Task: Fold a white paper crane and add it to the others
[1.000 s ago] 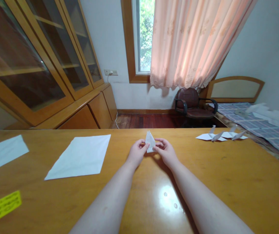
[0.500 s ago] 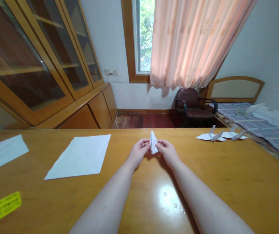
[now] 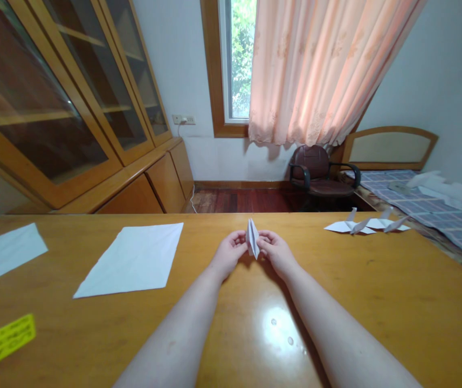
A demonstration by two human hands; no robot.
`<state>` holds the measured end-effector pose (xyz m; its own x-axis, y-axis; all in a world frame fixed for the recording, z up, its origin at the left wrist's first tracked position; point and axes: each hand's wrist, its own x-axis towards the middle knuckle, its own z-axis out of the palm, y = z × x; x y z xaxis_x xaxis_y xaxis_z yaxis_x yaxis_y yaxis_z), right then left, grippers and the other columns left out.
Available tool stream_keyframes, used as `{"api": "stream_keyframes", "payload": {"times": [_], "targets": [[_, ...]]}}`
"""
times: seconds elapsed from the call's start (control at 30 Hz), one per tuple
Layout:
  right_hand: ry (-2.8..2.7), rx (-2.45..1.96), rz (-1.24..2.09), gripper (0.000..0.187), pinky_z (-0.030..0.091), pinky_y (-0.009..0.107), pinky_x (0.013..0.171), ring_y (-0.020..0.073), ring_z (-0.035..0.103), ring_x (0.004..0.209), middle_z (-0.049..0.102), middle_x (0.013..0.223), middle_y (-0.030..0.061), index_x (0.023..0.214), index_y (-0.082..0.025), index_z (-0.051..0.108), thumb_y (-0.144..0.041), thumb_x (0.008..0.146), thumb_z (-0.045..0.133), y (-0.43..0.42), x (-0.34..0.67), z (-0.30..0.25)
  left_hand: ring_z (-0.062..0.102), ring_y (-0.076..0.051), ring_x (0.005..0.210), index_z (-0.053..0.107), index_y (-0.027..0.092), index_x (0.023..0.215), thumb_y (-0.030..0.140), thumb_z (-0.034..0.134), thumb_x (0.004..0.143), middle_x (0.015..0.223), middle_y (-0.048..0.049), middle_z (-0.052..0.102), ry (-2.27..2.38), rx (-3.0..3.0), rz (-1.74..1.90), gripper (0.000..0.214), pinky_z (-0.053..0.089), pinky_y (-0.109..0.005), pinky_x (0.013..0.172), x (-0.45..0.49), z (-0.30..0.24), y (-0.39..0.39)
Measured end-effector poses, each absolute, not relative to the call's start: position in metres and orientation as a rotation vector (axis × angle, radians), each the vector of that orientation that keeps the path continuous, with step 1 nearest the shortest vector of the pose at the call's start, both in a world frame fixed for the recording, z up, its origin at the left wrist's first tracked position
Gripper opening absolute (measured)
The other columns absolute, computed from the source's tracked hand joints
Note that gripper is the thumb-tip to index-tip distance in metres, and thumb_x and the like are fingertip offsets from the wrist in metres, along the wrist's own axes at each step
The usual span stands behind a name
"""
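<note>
Between my two hands, just above the far part of the wooden table (image 3: 231,328), a small folded white paper (image 3: 252,240) stands upright with its pointed tip up. Its layers have come slightly apart, with a dark gap down the middle. My left hand (image 3: 231,252) pinches its left side between thumb and fingers. From the right, my right hand (image 3: 274,250) pinches the other side the same way. Off to the right, two folded paper cranes (image 3: 354,223) sit side by side with wings spread.
A flat white paper sheet (image 3: 136,261) lies left of my hands, and another white sheet (image 3: 6,253) farther left. A yellow label (image 3: 4,345) is at the near left. Beyond the table are a brown armchair (image 3: 315,170), a glass-door cabinet (image 3: 93,97) and a bed (image 3: 425,199).
The folded paper has turned between my fingers, so its layered edge with the gap now faces me and its lower tip shows. Both hands have stayed nearly in place.
</note>
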<state>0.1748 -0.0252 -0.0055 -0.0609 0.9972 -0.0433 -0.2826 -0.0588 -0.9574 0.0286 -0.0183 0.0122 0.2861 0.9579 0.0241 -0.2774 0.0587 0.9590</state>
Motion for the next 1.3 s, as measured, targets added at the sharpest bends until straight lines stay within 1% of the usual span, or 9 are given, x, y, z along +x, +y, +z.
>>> {"api": "stream_keyframes", "payload": {"times": [0.23, 0.37, 0.5, 0.6, 0.83, 0.9, 1.03, 1.2, 1.3], "targets": [[-1.082, -1.008, 1.309, 0.027, 0.046, 0.027, 0.061, 0.0138, 0.058, 0.062, 0.065, 0.073, 0.0022, 0.083, -0.018, 0.060, -0.033, 0.063, 0.070, -0.027, 0.173, -0.002, 0.061, -0.018, 0.087, 0.059, 0.014, 0.090, 0.018, 0.074, 0.058, 0.093, -0.0064, 0.066, 0.868, 1.213, 1.103, 0.035, 0.045, -0.033, 0.084, 0.029, 0.013, -0.019], [-1.220, -1.077, 1.107, 0.015, 0.046, 0.031, 0.072, 0.0160, 0.059, 0.072, 0.065, 0.077, 0.0030, 0.077, -0.019, 0.066, -0.029, 0.065, 0.068, -0.028, 0.174, 0.000, 0.060, -0.018, 0.084, 0.060, 0.014, 0.087, 0.019, 0.072, 0.059, 0.089, -0.0051, 0.066, 0.938, 1.291, 1.103, 0.031, 0.045, -0.032, 0.082, 0.029, 0.011, -0.020], [-1.296, -1.066, 0.884, 0.006, 0.045, 0.029, 0.069, 0.0180, 0.057, 0.080, 0.063, 0.081, 0.0028, 0.068, -0.022, 0.066, -0.025, 0.064, 0.068, -0.029, 0.175, 0.003, 0.059, -0.016, 0.077, 0.059, 0.015, 0.077, 0.024, 0.071, 0.061, 0.080, -0.0033, 0.065, 0.956, 1.384, 1.114, 0.022, 0.045, -0.030, 0.076, 0.027, 0.011, -0.020], [-1.339, -1.049, 0.794, 0.001, 0.044, 0.029, 0.070, 0.0180, 0.057, 0.080, 0.063, 0.081, 0.0034, 0.064, -0.023, 0.066, -0.022, 0.065, 0.067, -0.032, 0.174, 0.007, 0.059, -0.018, 0.085, 0.056, 0.015, 0.066, 0.027, 0.072, 0.062, 0.094, -0.0074, 0.065, 0.963, 1.456, 1.169, 0.020, 0.044, -0.031, 0.081, 0.025, 0.014, -0.021], [-1.367, -1.029, 0.754, 0.005, 0.044, 0.033, 0.080, 0.0177, 0.059, 0.080, 0.064, 0.080, 0.0036, 0.062, -0.024, 0.069, -0.021, 0.065, 0.068, -0.034, 0.175, 0.012, 0.052, -0.024, 0.111, 0.052, 0.016, 0.060, 0.027, 0.071, 0.064, 0.110, -0.0135, 0.062, 0.935, 1.480, 1.218, 0.022, 0.038, -0.036, 0.093, 0.023, 0.017, -0.022], [-1.352, -1.025, 0.801, 0.003, 0.045, 0.033, 0.079, 0.0181, 0.060, 0.079, 0.065, 0.080, 0.0037, 0.064, -0.024, 0.069, -0.022, 0.066, 0.068, -0.035, 0.176, 0.010, 0.056, -0.023, 0.104, 0.057, 0.016, 0.069, 0.025, 0.071, 0.064, 0.108, -0.0119, 0.063, 0.934, 1.428, 1.203, 0.017, 0.040, -0.037, 0.090, 0.024, 0.015, -0.021], [-1.300, -1.026, 0.993, 0.009, 0.047, 0.034, 0.075, 0.0188, 0.062, 0.075, 0.069, 0.079, 0.0046, 0.076, -0.022, 0.070, -0.028, 0.070, 0.066, -0.037, 0.176, 0.006, 0.060, -0.019, 0.088, 0.060, 0.016, 0.094, 0.022, 0.069, 0.064, 0.099, -0.0076, 0.065, 0.963, 1.305, 1.153, 0.032, 0.044, -0.033, 0.082, 0.025, 0.011, -0.019], [-1.225, -0.920, 1.174, 0.036, 0.048, 0.033, 0.075, 0.0189, 0.064, 0.078, 0.069, 0.087, 0.0054, 0.093, -0.020, 0.062, -0.028, 0.061, 0.075, -0.036, 0.171, 0.005, 0.057, -0.013, 0.072, 0.055, 0.015, 0.081, 0.027, 0.067, 0.067, 0.076, -0.0009, 0.061, 0.984, 1.335, 1.179, 0.022, 0.044, -0.026, 0.070, 0.024, 0.008, -0.017], [-1.147, -0.946, 1.242, 0.036, 0.048, 0.032, 0.071, 0.0175, 0.064, 0.072, 0.070, 0.080, 0.0048, 0.090, -0.018, 0.058, -0.031, 0.060, 0.075, -0.033, 0.169, 0.002, 0.054, -0.011, 0.068, 0.050, 0.015, 0.076, 0.026, 0.068, 0.065, 0.070, 0.0029, 0.056, 0.997, 1.333, 1.214, 0.024, 0.043, -0.023, 0.066, 0.025, 0.007, -0.015]]}}
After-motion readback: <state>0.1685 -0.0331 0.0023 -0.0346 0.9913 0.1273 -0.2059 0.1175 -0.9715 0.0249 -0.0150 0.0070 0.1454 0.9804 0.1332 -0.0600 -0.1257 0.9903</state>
